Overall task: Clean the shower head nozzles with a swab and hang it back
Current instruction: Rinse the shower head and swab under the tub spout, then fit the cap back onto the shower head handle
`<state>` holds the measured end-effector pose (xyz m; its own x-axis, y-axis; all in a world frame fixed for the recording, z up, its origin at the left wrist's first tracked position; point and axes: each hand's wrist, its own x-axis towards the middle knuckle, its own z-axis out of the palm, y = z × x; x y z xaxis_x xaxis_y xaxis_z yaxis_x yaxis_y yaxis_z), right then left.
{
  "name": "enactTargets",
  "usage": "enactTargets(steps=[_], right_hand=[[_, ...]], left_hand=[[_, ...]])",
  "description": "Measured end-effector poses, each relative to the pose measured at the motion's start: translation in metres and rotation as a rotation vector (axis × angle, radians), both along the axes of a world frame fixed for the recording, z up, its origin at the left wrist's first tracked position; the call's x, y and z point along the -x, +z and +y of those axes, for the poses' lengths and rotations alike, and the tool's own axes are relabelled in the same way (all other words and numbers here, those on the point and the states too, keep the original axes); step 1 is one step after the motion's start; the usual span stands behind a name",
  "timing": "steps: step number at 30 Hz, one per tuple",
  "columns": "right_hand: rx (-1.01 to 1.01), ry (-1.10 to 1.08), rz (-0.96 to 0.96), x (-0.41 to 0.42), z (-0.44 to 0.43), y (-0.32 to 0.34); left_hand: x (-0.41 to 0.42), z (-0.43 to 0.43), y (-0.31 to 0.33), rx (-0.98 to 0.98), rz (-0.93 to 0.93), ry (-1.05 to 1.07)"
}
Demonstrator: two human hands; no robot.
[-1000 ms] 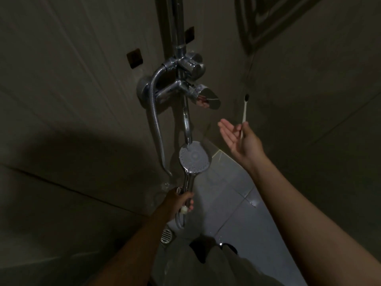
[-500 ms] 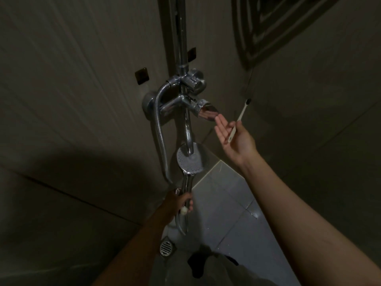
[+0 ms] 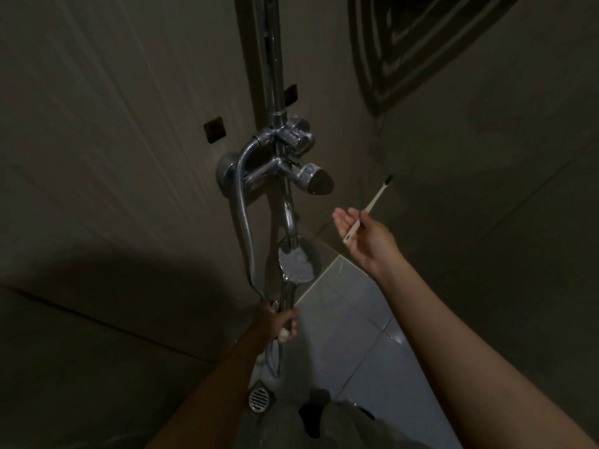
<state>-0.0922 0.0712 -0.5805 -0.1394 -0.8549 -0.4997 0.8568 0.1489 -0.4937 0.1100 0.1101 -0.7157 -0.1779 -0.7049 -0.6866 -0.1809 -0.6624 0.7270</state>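
Note:
The chrome shower head [image 3: 296, 265] is low in the middle, its round nozzle face turned up towards me. My left hand [image 3: 275, 322] grips its handle from below. A ribbed metal hose [image 3: 243, 222] runs from the handle up to the tap fitting. My right hand [image 3: 363, 234] is raised to the right of the shower head, palm up, fingers straight. Its thumb pinches a thin white swab [image 3: 369, 210] whose dark tip points up and right. The swab is well apart from the nozzles.
A chrome mixer tap with a lever [image 3: 319, 183] and a vertical riser pipe [image 3: 274, 59] are mounted in the wall corner. A curved spout [image 3: 290, 218] hangs just above the shower head. A round floor drain [image 3: 259, 398] lies below on grey tiles.
My right hand drew back from the tap lever, moving down and right with the swab. The shower head tilted a little in my left hand.

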Motion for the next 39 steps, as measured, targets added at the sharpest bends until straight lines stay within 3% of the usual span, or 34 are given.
enactTargets(steps=[11, 18, 27, 31, 39], right_hand=[[-0.180, -0.179, 0.188, 0.030, 0.061, -0.043], [-0.357, -0.047, 0.439, 0.032, 0.099, -0.066], [-0.090, -0.205, 0.182, 0.037, 0.130, -0.046], [-0.041, -0.176, 0.171, 0.064, 0.156, -0.025], [-0.020, -0.259, 0.133, 0.126, 0.258, -0.002]], left_hand=[[0.048, 0.006, 0.007, -0.003, 0.180, -0.195], [0.107, 0.003, 0.047, 0.139, 0.290, -0.332], [0.171, 0.006, 0.114, 0.383, 0.282, -0.475], [0.199, 0.043, 0.131, 0.507, 0.286, -0.530], [0.263, 0.158, 0.155, 0.528, 0.292, -0.560]])
